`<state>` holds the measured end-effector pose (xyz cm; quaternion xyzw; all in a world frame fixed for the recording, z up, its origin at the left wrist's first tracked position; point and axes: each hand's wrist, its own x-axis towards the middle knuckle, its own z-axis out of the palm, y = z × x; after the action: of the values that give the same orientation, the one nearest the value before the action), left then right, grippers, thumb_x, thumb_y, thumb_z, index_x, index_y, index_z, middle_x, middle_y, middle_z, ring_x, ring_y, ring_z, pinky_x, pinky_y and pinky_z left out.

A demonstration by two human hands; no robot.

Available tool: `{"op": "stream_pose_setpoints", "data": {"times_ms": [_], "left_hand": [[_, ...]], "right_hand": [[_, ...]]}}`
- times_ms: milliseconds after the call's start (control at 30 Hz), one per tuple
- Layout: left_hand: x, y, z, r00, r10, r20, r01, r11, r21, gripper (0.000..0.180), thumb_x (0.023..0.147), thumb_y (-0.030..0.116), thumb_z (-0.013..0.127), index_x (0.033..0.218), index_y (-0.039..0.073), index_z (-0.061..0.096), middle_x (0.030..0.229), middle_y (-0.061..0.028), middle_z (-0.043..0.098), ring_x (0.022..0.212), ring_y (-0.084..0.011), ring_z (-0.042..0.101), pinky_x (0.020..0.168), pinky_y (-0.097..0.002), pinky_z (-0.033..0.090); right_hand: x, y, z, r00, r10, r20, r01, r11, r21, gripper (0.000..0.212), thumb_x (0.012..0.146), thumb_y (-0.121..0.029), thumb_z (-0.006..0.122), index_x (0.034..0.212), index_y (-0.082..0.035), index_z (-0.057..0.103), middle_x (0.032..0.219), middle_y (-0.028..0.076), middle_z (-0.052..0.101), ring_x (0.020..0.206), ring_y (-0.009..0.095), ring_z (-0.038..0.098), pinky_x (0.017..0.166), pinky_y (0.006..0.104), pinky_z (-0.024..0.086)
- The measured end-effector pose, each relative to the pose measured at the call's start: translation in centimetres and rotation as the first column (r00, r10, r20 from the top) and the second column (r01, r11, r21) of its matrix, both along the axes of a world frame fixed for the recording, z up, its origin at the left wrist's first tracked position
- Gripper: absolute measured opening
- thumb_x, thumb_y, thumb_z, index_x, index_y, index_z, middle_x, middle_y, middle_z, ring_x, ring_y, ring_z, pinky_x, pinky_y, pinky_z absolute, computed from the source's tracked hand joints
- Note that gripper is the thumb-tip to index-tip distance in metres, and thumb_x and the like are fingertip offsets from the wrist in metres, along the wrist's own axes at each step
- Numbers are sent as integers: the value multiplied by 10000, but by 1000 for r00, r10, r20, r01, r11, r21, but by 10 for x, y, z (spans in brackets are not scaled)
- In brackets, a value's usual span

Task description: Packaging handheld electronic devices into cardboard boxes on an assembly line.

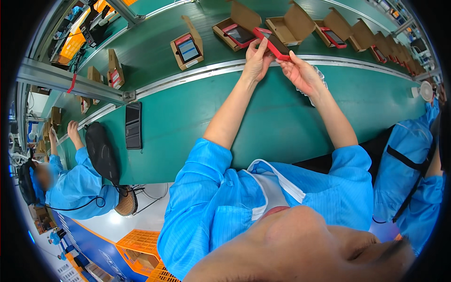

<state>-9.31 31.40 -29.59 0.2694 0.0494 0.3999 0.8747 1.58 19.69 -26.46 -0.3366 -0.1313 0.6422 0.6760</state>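
Both my hands hold a red-cased phone with a dark screen, raised over the far edge of the green table. My left hand grips its left end with fingers curled around it. My right hand pinches the right end. A clear plastic bag lies on the table under my right wrist. Just beyond the phone an empty open cardboard box sits on the green conveyor belt.
Several open cardboard boxes holding red phones ride the belt. A black tray lies on the table at left. Co-workers in blue coats sit at left and right. Orange crates stand on the floor.
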Motion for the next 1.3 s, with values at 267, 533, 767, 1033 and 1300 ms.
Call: {"op": "stream_pose_setpoints", "data": {"times_ms": [267,533,767,1033,1300], "left_hand": [[1,6,-11,1000,-10,10,10,1000,27,376,893,212,629,1150,71,393,1081,-151,575,999,-265,577,848,-458,498],[2,1,-12,998,-54,-27,55,998,26,371,891,202,633,1147,79,394,1092,-148,574,990,-255,580,820,-451,501],[-11,10,-4,990,-26,-135,30,999,25,528,898,474,544,1194,81,355,1172,-213,507,1021,-301,561,889,-456,477],[-18,24,-13,959,70,-276,-65,997,28,437,946,336,514,1196,-1,394,1119,-211,543,1005,-305,568,911,-470,483],[-27,46,-40,817,342,-465,-380,925,13,229,950,239,515,992,15,532,848,-102,620,672,-170,595,630,-302,530]], "right_hand": [[-8,-3,1,1000,-21,18,21,1000,-10,367,983,-252,449,1159,70,458,1044,166,598,823,135,610,725,226,537],[-12,-5,-2,987,-156,-30,156,988,-14,281,977,-203,465,1120,38,471,1019,153,596,819,151,608,732,241,541],[28,6,1,901,-215,377,242,970,-26,270,978,-199,453,1048,57,501,932,131,607,823,168,618,693,269,528],[103,63,-21,863,-223,453,351,910,-220,371,999,-209,393,1181,114,379,1055,216,584,981,276,627,778,316,561],[51,104,-6,95,458,884,201,861,-467,640,891,-504,532,805,129,585,641,193,638,520,203,640,531,294,556]]}}
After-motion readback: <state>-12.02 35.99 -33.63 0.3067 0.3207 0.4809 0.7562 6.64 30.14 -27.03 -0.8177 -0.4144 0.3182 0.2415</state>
